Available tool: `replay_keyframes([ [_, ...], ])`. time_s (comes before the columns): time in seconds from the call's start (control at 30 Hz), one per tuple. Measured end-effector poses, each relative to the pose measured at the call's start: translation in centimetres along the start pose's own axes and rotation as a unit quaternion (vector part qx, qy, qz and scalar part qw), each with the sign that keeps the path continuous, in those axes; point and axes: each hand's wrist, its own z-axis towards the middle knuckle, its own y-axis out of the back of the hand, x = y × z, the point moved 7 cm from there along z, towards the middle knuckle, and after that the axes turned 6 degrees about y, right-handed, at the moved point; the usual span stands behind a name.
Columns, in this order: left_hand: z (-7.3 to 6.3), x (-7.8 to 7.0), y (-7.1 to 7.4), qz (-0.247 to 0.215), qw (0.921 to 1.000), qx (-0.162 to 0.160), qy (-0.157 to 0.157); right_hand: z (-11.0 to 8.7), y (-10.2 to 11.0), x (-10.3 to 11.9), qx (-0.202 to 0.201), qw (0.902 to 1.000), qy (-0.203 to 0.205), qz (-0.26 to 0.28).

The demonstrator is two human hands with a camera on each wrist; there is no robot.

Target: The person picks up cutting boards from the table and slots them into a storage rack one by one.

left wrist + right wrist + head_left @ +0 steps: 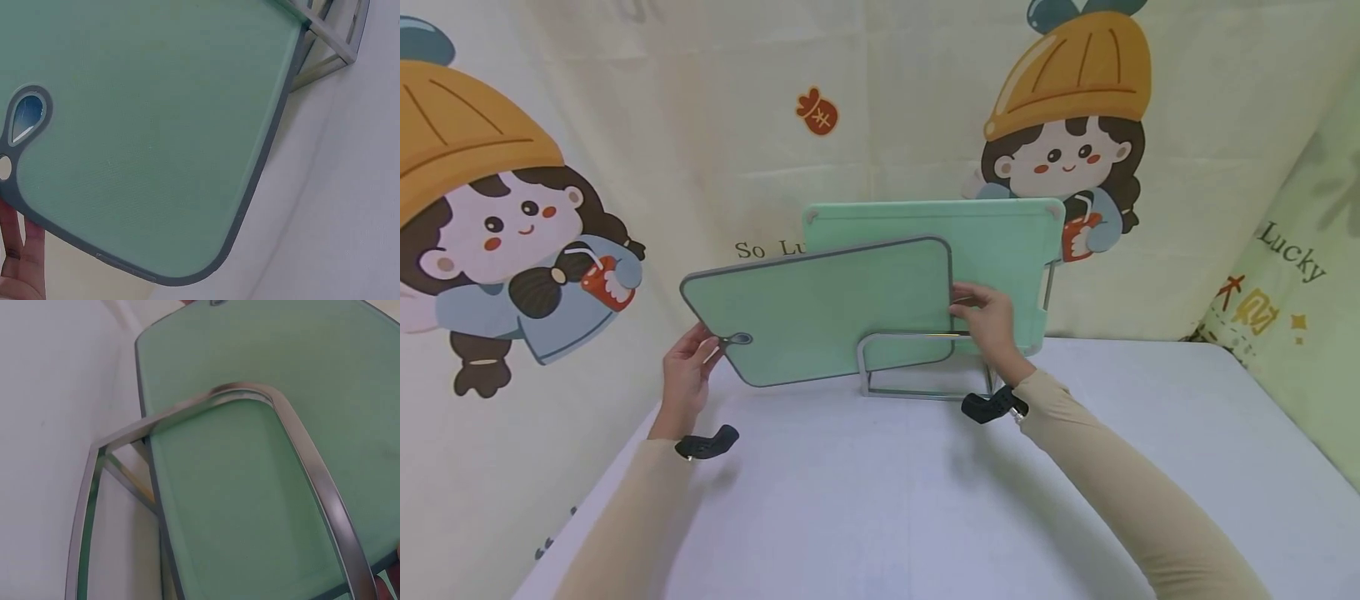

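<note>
A pale green cutting board (820,312) with a dark grey rim is held between both hands, tilted with its left end lower. My left hand (687,371) pinches its left end, beside a teardrop-shaped inset (28,117) and a small hole. On the opposite side, my right hand (988,325) grips the right edge between thumb and fingers. The board's right part stands behind the front hoop of a metal rack (917,336); the right wrist view shows that hoop (325,494) crossing in front of the green face. A larger mint green cutting board (880,221) stands upright behind.
The rack stands on a white-covered table (850,500). Behind it hangs a cream cloth backdrop (910,108) printed with cartoon figures and lettering. Black bands (707,443) sit on both wrists.
</note>
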Motion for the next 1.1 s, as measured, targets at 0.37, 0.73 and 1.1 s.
replay_keyframes([
  [0.37,0.3,0.5,-2.1,0.019,0.9995,0.015,-0.018,-0.2,2.0,-0.8,-0.005,0.9999,-0.013,-0.002],
  [0.73,0.8,0.9,-3.2,0.018,0.9998,-0.002,0.002,-0.5,3.2,-1.2,-0.007,0.9998,-0.006,0.019],
  [1.1,0.9,1.0,-4.0,0.031,0.9994,0.013,-0.012,-0.6,3.8,-1.7,-0.016,0.9996,-0.001,0.022],
])
